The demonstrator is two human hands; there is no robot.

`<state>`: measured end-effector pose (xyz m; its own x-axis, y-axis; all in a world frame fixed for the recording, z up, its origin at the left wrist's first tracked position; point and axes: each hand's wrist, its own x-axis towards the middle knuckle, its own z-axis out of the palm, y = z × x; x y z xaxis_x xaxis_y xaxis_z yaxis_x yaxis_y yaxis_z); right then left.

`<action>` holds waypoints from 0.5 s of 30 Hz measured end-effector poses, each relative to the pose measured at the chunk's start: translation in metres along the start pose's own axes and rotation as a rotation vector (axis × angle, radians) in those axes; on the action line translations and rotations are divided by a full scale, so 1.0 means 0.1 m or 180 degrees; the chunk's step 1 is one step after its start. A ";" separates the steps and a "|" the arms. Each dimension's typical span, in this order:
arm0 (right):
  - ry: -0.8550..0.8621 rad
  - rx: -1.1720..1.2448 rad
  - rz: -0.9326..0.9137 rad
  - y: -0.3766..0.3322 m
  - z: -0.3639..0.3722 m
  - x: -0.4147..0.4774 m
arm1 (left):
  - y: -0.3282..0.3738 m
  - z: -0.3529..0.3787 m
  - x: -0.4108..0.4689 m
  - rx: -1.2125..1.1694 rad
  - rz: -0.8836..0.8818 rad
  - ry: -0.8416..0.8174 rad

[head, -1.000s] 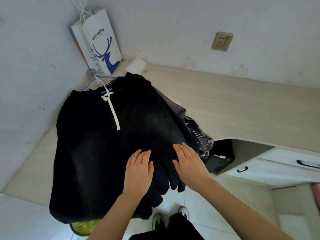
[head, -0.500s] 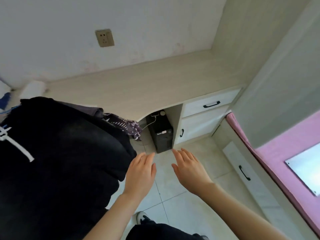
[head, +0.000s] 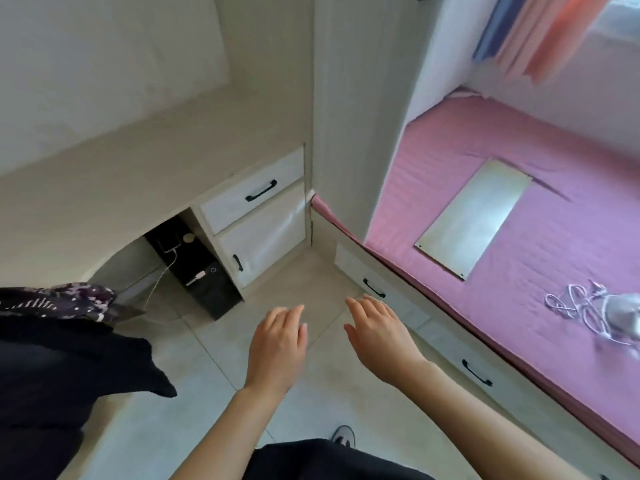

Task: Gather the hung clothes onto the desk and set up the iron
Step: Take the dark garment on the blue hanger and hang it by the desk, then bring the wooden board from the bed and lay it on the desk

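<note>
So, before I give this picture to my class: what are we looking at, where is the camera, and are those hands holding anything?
There is no machine here: a person wears one wide-angle camera on the head, looking forward and down at their own bare hands. The left hand and the right hand are open above the floor tiles, holding nothing. At the left, a pile of dark clothes lies on the desk and droops over its edge. At the right is a pink bed with a pale flat panel on it and a pale object with a coiled cord, perhaps the iron, though too blurred to be sure.
</note>
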<state>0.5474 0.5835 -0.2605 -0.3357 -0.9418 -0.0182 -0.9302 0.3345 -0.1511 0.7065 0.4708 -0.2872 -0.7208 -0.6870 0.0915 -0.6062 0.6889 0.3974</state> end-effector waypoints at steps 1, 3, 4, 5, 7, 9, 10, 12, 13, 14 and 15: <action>-0.0005 0.0014 0.0085 0.15 -0.02 -0.06 | 0.12 0.07 0.07 -0.0012 0.0053 -0.0057; 0.0008 0.0019 0.0270 0.42 -0.05 -0.16 | 0.35 0.20 0.19 -0.0013 0.0176 -0.0179; 0.0014 0.0027 0.0364 0.53 -0.06 -0.20 | 0.45 0.25 0.25 -0.0008 0.0239 -0.0231; 0.0020 0.0047 0.0450 0.64 -0.08 -0.24 | 0.54 0.29 0.31 0.0001 0.0305 -0.0281; 0.0009 0.0117 0.0618 0.84 -0.08 -0.29 | 0.70 0.38 0.45 0.0010 0.0446 -0.0357; -0.0041 0.0198 0.0792 1.04 -0.07 -0.32 | 0.85 0.45 0.60 0.0023 0.0574 -0.0417; -0.0048 0.0224 0.0873 1.13 -0.07 -0.33 | 0.91 0.49 0.68 0.0037 0.0627 -0.0438; -0.0018 0.0283 0.1058 1.33 -0.07 -0.33 | 1.03 0.56 0.86 0.0036 0.0708 -0.0469; 0.0010 0.0312 0.1162 1.43 -0.07 -0.32 | 1.08 0.61 0.95 0.0038 0.0746 -0.0503; 0.0035 0.0321 0.1261 1.53 -0.07 -0.30 | 1.12 0.65 1.05 0.0059 0.0793 -0.0553; 0.0051 0.0308 0.1352 1.65 -0.07 -0.27 | 1.16 0.71 1.15 0.0096 0.0854 -0.0601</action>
<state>0.4024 0.6644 -0.2782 -0.6886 -0.7203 -0.0834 -0.6910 0.6868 -0.2255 0.5293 0.4878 -0.2956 -0.9041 -0.4270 0.0172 -0.3938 0.8481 0.3545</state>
